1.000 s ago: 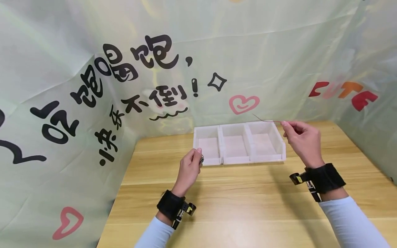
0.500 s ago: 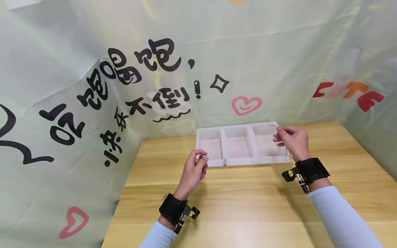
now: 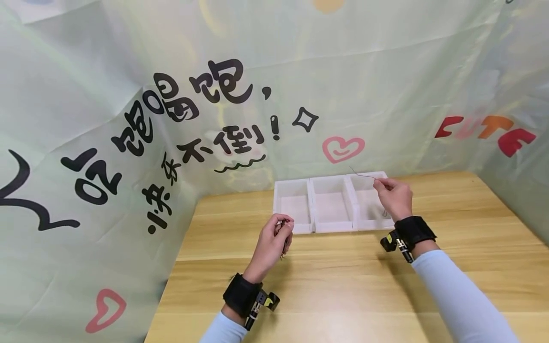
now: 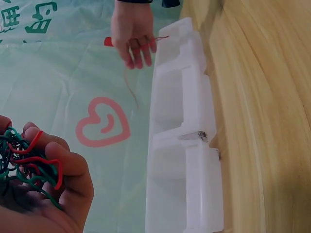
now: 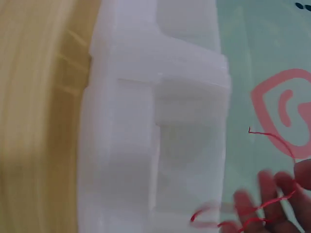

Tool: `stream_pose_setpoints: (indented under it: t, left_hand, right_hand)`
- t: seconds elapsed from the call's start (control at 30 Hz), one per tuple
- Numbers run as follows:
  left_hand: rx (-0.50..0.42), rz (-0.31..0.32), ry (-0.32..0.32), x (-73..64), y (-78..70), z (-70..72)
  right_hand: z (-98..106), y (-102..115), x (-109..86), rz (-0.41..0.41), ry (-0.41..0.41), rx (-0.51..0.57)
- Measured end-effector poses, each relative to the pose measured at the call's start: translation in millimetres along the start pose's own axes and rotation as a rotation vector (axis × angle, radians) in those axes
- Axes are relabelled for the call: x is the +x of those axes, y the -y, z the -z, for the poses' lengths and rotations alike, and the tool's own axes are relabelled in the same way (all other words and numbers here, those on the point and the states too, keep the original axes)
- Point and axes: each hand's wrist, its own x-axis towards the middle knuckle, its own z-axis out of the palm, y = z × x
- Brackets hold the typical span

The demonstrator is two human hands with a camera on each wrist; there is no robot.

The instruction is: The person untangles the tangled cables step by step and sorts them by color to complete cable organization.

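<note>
My left hand (image 3: pixel 272 242) is at the front left corner of a white three-compartment tray (image 3: pixel 334 226). Its curled fingers hold a tangled bundle of thin wires (image 4: pixel 36 162), red and dark green in the left wrist view. Over the tray's right compartment, my right hand (image 3: pixel 396 199) pinches one thin red wire (image 5: pixel 266 133) between thumb and forefinger. One end of that wire sticks out past the fingertips toward the back; a bent loop hangs below the hand. The other right fingers are loosely spread and blurred in the right wrist view.
The tray stands on a wooden table (image 3: pixel 326 286) near its back edge, close to a printed pale green cloth (image 3: pixel 386 95). Cloth also rises along the left and right sides. A black strap with a small camera (image 3: pixel 416 233) is on each wrist.
My right hand has moved left and slightly down, bringing the red wire from the tray's right edge to over the right compartment. The left hand has turned, showing more of the wire bundle.
</note>
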Motion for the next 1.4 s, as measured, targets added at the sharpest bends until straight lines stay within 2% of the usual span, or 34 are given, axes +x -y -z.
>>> stream_pose_setpoints:
  t: [0.1, 0.2, 0.37, 0.47, 0.57, 0.9, 1.23, 1.4]
  left_hand:
    - [0.004, 0.008, -0.004, -1.8, 0.2, -1.7]
    - [0.004, 0.018, -0.026, -2.3, 0.7, -3.5]
    - [-0.015, 0.018, -0.042, 0.4, 2.3, -6.5]
    - [-0.018, 0.014, -0.017, 1.2, 3.0, -7.1]
    - [-0.026, 0.01, 0.006, 0.8, 3.4, -7.3]
    - [-0.086, 0.012, 0.06, 1.9, 2.5, -13.1]
    - [-0.091, 0.004, 0.104, 3.3, 0.6, -16.1]
    - [-0.112, 0.006, 0.096, 3.2, 0.0, -18.3]
  right_hand:
    - [3.0, -2.8, -4.0, 0.02, 0.06, -0.072]
    - [6.5, -1.3, -8.5, 0.043, 0.092, -0.079]
    - [9.6, 8.0, -14.0, 0.115, 0.031, -0.011]
    - [11.2, 14.1, -18.3, 0.162, -0.008, 0.014]
    - [11.9, 20.8, -25.7, 0.214, -0.003, 0.041]
    - [1.4, 48.5, -53.2, 0.403, 0.139, 0.128]
    - [-10.8, 74.4, -79.5, 0.464, 0.305, 0.134]
    - [-9.6, 102.2, -100.2, 0.517, 0.387, 0.162]
